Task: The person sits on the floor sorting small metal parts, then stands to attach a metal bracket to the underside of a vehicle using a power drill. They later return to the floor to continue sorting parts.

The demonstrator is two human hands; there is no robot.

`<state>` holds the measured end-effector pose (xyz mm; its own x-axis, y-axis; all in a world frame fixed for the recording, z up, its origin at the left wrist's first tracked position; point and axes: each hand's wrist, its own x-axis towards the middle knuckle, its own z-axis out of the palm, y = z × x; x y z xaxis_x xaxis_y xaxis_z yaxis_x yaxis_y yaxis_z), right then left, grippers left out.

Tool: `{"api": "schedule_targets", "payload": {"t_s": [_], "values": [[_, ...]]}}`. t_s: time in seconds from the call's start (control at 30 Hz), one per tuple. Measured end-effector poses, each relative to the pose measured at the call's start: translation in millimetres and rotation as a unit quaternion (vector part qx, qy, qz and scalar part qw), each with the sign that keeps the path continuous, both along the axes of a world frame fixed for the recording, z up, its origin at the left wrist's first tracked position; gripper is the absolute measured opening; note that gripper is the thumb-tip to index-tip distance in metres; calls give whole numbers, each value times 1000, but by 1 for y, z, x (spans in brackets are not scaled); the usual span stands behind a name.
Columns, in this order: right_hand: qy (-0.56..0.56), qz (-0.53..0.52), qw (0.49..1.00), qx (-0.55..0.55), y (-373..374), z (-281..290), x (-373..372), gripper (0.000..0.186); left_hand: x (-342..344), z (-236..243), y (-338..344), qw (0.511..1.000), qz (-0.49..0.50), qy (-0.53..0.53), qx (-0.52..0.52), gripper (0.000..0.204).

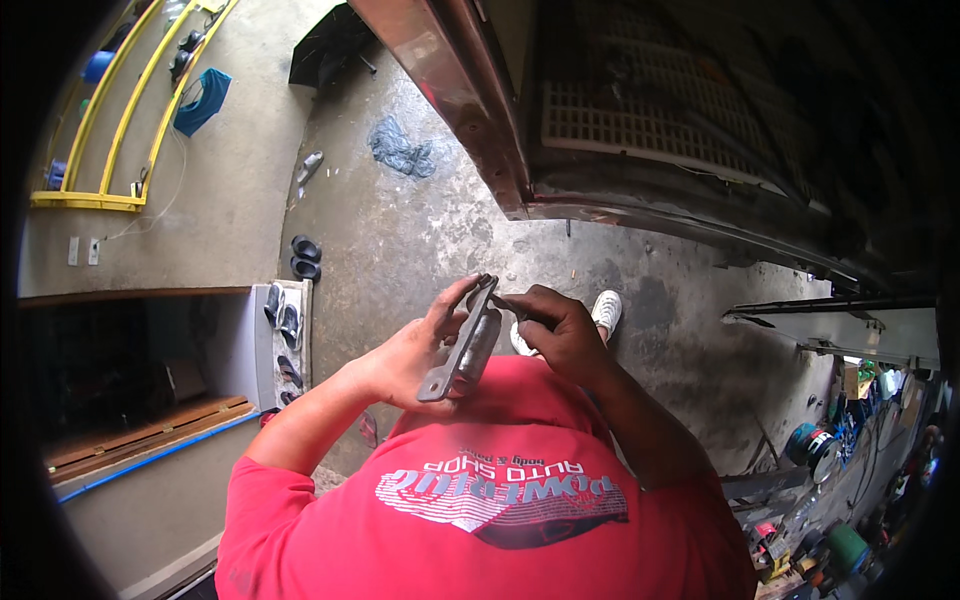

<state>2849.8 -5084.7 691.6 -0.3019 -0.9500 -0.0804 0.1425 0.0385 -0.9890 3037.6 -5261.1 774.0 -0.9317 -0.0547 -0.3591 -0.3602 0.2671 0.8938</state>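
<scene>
In front of my chest I see a long, flat grey metal bracket (462, 350) with a hole in its near end. A rounded metal cylinder (482, 350) runs along the bracket's right side. My left hand (420, 350) is closed round the bracket from the left, its fingers partly hidden behind it. Close to the bracket's far end, my right hand (560, 325) is curled with thumb and forefinger pinched. Something thin and dark shows at those fingertips, too small to name. Whether it touches the bracket is hard to tell.
A vehicle body with open rusty edges (515, 200) overhangs the far right. Crumpled plastic (400, 148) and black slippers (306, 258) lie on the concrete floor (450, 220). More footwear sits on a ledge (304, 330) at left. Tools and containers (845, 548) crowd the lower right.
</scene>
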Motion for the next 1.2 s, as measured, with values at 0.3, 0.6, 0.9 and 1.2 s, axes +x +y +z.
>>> {"api": "schedule_targets", "payload": {"t_s": [0.3, 0.6, 0.9, 1.2], "values": [[-102, -12, 995, 1, 2, 0, 1, 39, -10, 2, 1, 1000, -13, -21, -6, 139], [-204, 10, 979, 19, 9, 5, -2, 33, -17, 1, 9, 1000, -21, 6, -1, 133], [-148, 21, 989, 21, 14, 22, -11, 32, -26, 1, 13, 999, -30, 7, 24, 138], [-177, 66, 981, 38, 16, 20, -23, 39, -30, -1, 10, 997, -46, 42, 35, 138]]}}
